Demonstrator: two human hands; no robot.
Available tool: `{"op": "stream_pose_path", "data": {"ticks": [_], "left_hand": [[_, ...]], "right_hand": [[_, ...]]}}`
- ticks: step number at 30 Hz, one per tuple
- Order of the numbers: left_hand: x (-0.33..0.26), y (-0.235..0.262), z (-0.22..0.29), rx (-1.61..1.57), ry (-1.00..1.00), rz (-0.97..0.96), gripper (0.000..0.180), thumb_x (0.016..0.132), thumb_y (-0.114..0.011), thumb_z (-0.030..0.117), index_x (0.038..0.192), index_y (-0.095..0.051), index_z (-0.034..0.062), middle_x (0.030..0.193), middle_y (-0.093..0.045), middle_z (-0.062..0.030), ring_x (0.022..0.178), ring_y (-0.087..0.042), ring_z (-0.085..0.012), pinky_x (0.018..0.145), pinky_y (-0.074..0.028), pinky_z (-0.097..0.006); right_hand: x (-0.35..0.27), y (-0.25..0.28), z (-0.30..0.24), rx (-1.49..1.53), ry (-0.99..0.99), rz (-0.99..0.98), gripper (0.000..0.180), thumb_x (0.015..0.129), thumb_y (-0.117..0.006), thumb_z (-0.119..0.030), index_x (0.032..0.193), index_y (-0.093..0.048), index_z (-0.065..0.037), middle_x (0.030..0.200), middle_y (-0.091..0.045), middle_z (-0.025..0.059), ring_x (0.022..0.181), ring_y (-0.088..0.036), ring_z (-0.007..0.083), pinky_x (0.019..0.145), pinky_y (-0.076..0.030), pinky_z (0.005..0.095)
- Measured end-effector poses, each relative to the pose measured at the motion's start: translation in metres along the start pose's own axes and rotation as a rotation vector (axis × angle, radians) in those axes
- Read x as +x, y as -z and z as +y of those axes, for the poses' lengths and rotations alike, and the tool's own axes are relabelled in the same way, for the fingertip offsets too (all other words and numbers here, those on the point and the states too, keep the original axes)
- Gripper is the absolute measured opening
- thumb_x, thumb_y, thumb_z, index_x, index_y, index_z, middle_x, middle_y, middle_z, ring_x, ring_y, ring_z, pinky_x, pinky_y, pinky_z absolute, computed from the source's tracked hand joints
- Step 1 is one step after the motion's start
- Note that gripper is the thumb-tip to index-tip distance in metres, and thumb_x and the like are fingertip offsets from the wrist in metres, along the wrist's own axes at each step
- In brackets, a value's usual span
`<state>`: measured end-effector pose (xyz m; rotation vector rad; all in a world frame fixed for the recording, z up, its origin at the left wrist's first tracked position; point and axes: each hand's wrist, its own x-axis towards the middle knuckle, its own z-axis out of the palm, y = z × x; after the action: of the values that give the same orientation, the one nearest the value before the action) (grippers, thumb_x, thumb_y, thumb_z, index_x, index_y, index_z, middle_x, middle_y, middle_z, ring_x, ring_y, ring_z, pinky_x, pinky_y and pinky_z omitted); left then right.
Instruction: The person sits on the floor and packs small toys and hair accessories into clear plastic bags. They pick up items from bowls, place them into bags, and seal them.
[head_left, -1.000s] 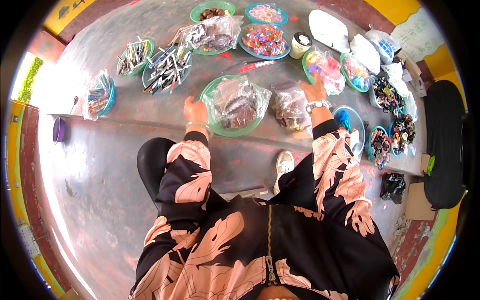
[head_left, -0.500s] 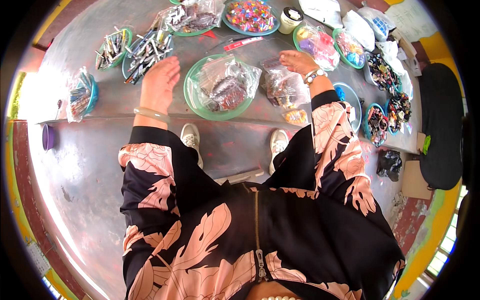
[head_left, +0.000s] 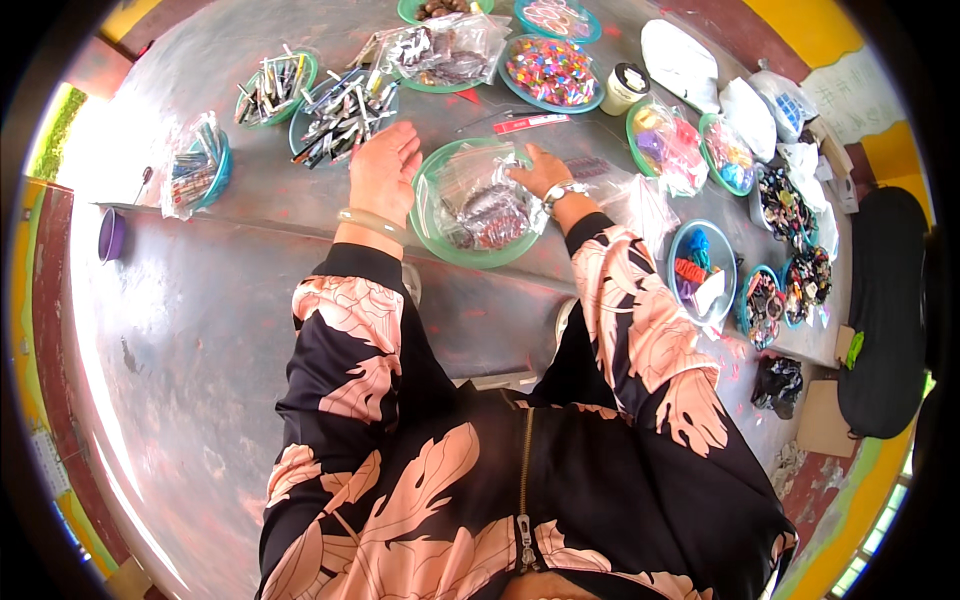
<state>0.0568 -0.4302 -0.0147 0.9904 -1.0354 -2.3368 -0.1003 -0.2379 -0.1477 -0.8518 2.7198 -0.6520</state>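
Left hand (head_left: 383, 170) open beside green bowl (head_left: 425, 215), right hand (head_left: 540, 170) seemingly pinching its plastic bag (head_left: 485, 200), grip partly hidden.

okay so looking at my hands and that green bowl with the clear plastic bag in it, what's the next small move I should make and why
Probably close the left hand onto the near rim of the round green plastic bowl to steady it. That hand sits open beside the bowl, gripping nothing, while the right hand already rests on the crinkled clear plastic bag of small dark items lying loose in it.
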Motion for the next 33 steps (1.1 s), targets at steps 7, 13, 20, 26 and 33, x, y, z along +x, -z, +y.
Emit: {"op": "stream_pose_path", "data": {"ticks": [7,13,20,26,33], "left_hand": [[0.0,0.017,0.013,-0.007,-0.009,0.012,0.024,0.078,-0.061,0.012,0.1,-0.057,0.0014,0.097,-0.059,-0.0082,0.091,-0.054,-0.0198,0.077,-0.043,-0.032],[-0.005,0.026,0.021,-0.009,-0.017,-0.001,0.026,0.081,-0.059,0.013,0.102,-0.056,-0.001,0.1,-0.059,-0.0102,0.093,-0.056,-0.022,0.077,-0.046,-0.031],[-0.009,0.02,0.021,-0.011,0.016,-0.083,0.021,0.083,-0.052,0.009,0.102,-0.055,-0.0001,0.102,-0.059,-0.01,0.094,-0.056,-0.0211,0.078,-0.045,-0.031],[-0.015,0.015,0.024,-0.029,0.048,-0.124,0.018,0.084,-0.049,0.008,0.099,-0.056,0.0018,0.101,-0.059,-0.0098,0.095,-0.056,-0.0216,0.078,-0.045,-0.032],[-0.017,0.017,0.028,-0.05,0.043,-0.101,0.017,0.084,-0.051,0.008,0.098,-0.057,0.0021,0.101,-0.059,-0.0094,0.095,-0.056,-0.0212,0.078,-0.044,-0.032]], "right_hand": [[0.021,-0.024,-0.042,-0.064,-0.288,-0.14,0.059,0.069,-0.063,-0.038,0.116,-0.05,-0.007,0.111,-0.056,0.0186,0.104,-0.054,0.0322,0.088,-0.043,0.0409],[0.023,-0.044,-0.057,-0.203,-0.159,-0.024,0.049,0.069,-0.064,-0.034,0.11,-0.056,-0.008,0.114,-0.054,0.017,0.108,-0.05,0.0314,0.09,-0.041,0.0411],[0.031,-0.064,-0.073,-0.287,-0.224,-0.034,0.044,0.072,-0.058,-0.028,0.113,-0.053,-0.012,0.116,-0.053,0.0112,0.109,-0.047,0.0268,0.092,-0.035,0.0426],[0.022,-0.057,-0.087,-0.365,-0.15,-0.076,0.025,0.079,-0.05,-0.019,0.099,-0.063,-0.013,0.112,-0.055,0.0067,0.113,-0.042,0.0232,0.089,-0.032,0.0387],[0.022,-0.064,-0.084,-0.426,-0.108,-0.096,0.024,0.076,-0.053,-0.02,0.095,-0.067,-0.013,0.111,-0.051,0.0076,0.109,-0.043,0.0252,0.089,-0.034,0.0393]]}}
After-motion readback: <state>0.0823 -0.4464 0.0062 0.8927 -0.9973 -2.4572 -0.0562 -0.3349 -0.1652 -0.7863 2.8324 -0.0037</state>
